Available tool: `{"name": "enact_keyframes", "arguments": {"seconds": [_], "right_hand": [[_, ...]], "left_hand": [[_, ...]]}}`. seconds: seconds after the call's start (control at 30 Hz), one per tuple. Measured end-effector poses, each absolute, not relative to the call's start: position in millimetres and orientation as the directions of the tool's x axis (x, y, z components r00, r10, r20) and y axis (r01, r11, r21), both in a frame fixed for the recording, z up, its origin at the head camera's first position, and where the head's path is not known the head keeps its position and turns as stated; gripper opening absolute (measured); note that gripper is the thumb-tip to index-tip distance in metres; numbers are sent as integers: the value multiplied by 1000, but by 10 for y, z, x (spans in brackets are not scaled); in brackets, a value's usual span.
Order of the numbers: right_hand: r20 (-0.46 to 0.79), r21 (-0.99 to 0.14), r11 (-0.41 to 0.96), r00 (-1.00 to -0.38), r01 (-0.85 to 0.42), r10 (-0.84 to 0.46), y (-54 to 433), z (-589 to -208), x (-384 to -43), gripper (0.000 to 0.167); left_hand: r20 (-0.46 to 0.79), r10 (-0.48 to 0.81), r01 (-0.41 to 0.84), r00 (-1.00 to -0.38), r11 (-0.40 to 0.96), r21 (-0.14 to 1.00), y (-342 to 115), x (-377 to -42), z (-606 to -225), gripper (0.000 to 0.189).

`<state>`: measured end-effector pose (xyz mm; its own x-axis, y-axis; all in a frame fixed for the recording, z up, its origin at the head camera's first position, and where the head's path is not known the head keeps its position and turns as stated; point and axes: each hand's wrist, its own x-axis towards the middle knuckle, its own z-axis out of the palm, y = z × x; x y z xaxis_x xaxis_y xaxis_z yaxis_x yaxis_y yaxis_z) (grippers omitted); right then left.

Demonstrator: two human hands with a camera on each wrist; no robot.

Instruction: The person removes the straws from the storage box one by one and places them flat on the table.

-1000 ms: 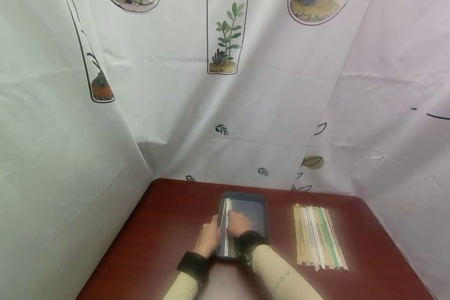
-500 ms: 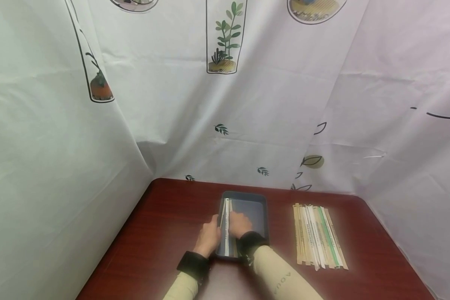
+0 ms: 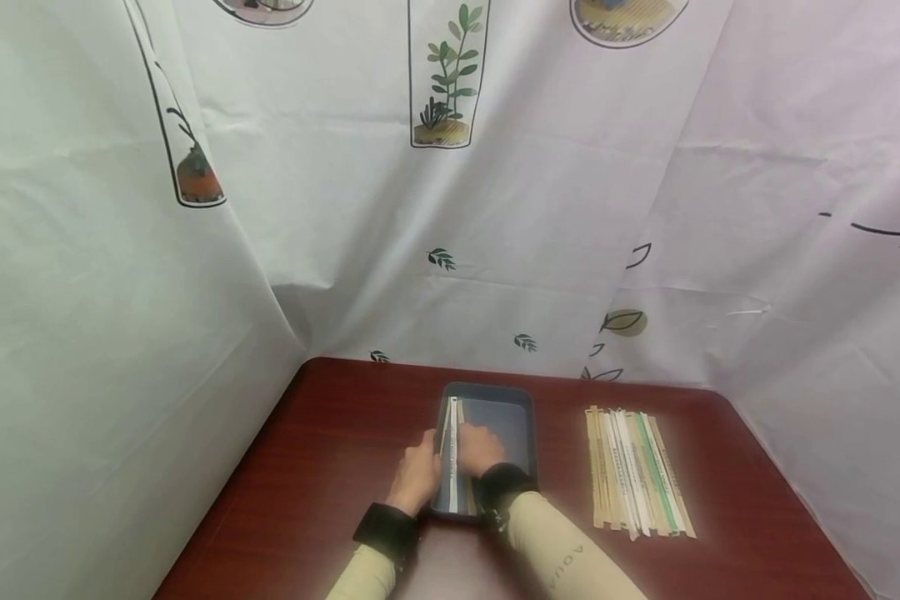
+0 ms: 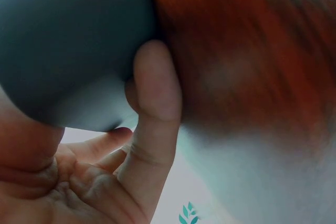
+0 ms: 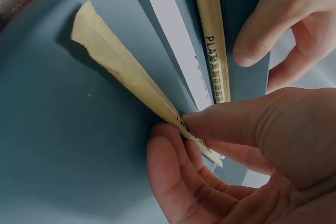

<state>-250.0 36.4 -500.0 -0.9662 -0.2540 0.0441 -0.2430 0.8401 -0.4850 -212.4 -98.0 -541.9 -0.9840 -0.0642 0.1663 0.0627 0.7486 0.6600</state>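
Observation:
A shallow grey-blue tray (image 3: 534,433) stands on the table. My left hand (image 3: 416,473) grips its left wall; in the left wrist view that hand (image 4: 149,156) wraps the tray's edge (image 4: 79,35) between thumb and fingers. Inside the tray, my right hand (image 3: 480,448) pinches a straw in tan paper wrapping (image 5: 123,74) between thumb and fingertips, low along its length. Left of it in the head view lie a white-wrapped straw (image 3: 453,458) and, in the right wrist view, another tan-wrapped straw (image 5: 212,35) with printed lettering. The held straw's lower end is partly covered by fingers.
To the right of the tray, a row of several wrapped straws (image 3: 637,475), tan, white and one green, lies on the red-brown table (image 3: 345,433). A white patterned curtain (image 3: 540,208) stands close around the table's back and sides.
My right hand has shifted very slightly to the right inside the tray, baring a little more of the white-wrapped straw. The left hand keeps its hold on the tray.

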Motion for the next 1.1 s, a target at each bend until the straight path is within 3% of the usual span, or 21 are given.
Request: {"name": "enact_keyframes", "arguments": {"seconds": [0.13,0.27,0.67,0.97,1.1], "right_hand": [[59,-465,848,-965,-253,-255,424,-5012,-2554,12],[64,-461,853,-968,-243,-241,524,-4960,-2630,17],[-12,-488,866,-991,-109,-132,897,-4700,-2795,17],[-2,-513,855,-996,-77,-91,1297,-4570,-2842,32],[17,-501,862,-996,-80,-83,1498,-4631,-2828,29]], "left_hand": [[170,-66,63,-983,751,657,-972,-2133,-5430,43],[163,-74,54,-984,747,663,-964,-2132,-5423,42],[139,-80,34,-987,743,669,-951,-2123,-5404,44],[149,-81,39,-986,746,665,-950,-2112,-5378,44],[155,-75,47,-985,749,661,-945,-2101,-5373,43]]}}
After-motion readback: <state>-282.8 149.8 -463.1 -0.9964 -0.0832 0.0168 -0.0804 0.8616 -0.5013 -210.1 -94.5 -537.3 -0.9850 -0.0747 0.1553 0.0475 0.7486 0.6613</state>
